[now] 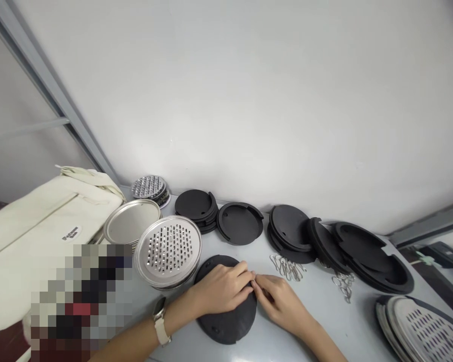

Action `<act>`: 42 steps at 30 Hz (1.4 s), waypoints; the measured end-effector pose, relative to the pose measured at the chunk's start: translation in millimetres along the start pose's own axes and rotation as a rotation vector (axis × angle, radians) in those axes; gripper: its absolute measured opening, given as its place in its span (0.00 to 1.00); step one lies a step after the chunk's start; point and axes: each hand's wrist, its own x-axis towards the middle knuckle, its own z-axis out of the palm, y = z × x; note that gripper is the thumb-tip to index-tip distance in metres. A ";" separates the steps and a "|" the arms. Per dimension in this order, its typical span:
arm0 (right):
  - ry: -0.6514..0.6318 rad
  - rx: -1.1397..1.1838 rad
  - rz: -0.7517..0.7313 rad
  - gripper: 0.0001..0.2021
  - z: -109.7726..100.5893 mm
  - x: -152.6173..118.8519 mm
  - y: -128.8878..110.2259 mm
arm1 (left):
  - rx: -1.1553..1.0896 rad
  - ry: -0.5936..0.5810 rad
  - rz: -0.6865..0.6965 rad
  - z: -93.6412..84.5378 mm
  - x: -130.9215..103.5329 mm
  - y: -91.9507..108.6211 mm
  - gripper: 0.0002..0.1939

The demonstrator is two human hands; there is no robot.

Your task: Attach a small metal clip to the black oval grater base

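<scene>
A round black disc (pixel 228 324), like a lid with small holes near its rim, lies flat on the table in front of me. My left hand (pixel 226 286), with a watch at the wrist, reaches across it and grips its right edge, thumb and fingers closed. Right beside those fingertips, my right hand (pixel 283 304) is pinched at the same edge. Whatever small thing it holds is hidden by the fingers. Just beyond lies a small heap of wire metal clips (pixel 288 267), and farther right is a second heap of metal clips (pixel 344 286).
Perforated metal grater discs (pixel 169 247) are stacked at left, beside plain metal discs (pixel 133 221) and a smaller grater stack (pixel 148 186). Black round pieces (pixel 240 223) line the wall, larger ones (pixel 373 251) rightward. More graters (pixel 434 327) sit front right; a cream bag (pixel 41 226) lies left.
</scene>
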 end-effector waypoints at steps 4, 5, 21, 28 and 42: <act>0.035 -0.045 -0.021 0.14 2.4 0.1 1.8 | -0.003 0.006 0.015 1.4 -0.3 -0.7 0.12; 0.046 -0.056 -0.026 0.14 3.2 -0.1 2.3 | -0.001 0.008 0.016 1.6 -0.4 -0.8 0.12; 0.025 -0.019 0.010 0.12 2.3 0.2 -2.3 | 0.050 -0.020 -0.006 1.3 0.8 1.3 0.08; 0.012 -0.080 0.039 0.13 3.4 0.2 -0.8 | 0.000 0.011 -0.074 -4.0 2.4 5.2 0.12; 0.047 -0.046 0.001 0.12 2.7 -1.3 0.6 | 0.053 -0.053 0.023 -3.3 0.8 3.5 0.13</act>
